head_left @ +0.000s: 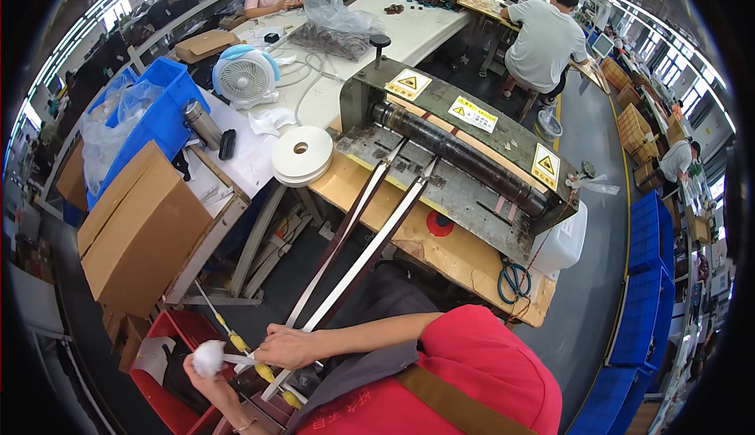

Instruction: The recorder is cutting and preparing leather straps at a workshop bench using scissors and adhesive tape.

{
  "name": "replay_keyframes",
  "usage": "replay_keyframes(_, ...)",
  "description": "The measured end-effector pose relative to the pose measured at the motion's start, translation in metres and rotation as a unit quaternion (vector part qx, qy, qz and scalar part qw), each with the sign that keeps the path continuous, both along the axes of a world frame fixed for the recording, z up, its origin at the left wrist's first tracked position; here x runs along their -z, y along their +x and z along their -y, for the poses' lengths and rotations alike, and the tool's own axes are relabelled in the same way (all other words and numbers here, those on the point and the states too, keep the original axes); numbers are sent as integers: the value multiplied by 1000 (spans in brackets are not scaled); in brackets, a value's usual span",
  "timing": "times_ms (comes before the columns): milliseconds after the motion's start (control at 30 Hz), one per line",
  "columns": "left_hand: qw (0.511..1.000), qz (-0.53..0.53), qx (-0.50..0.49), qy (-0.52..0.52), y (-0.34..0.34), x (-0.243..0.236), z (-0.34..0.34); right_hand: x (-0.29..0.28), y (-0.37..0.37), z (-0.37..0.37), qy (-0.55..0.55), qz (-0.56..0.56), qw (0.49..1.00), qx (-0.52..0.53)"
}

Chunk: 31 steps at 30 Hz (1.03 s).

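Note:
Two long strips, each a white band beside a dark brown one, run from the roller machine (464, 160) toward me; the nearer white strip (366, 258) passes by my right hand (287, 347). That hand is closed, its fingertips pinching a white strip beside a yellow-wrapped piece (264, 373). My left hand (212, 386), with a bracelet at the wrist, grips a soft white wad (208, 358). A short white band (238, 359) stretches between the two hands. Other yellow-wrapped pieces sit on thin rods around them. The right fingertips partly hide what they pinch.
On the machine's wooden bench (409, 230) lie scissors (513, 281) and a white tape roll (302, 156). A cardboard box (145, 226), blue crate (145, 128), fan (245, 77) and red bin (165, 388) stand left. Several people work farther off; blue crates (641, 309) line the right aisle.

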State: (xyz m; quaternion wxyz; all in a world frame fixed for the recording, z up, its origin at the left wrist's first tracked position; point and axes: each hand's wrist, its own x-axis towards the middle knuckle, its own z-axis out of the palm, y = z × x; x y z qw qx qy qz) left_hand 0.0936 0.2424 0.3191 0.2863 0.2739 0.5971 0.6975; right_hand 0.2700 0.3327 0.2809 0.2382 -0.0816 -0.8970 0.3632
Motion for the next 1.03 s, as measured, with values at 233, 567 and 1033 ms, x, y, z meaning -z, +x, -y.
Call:
replay_keyframes(233,886,-17,415,-205,5,3,8,-14,4,-12,-3,30,998,-63)
replay_keyframes(567,992,72,91,48,42,17,5,-37,11,-4,-297,-13,953,-48)
replay_keyframes(1033,975,81,186,-91,60,-4,5,-36,13,-11,-220,47,974,-9)
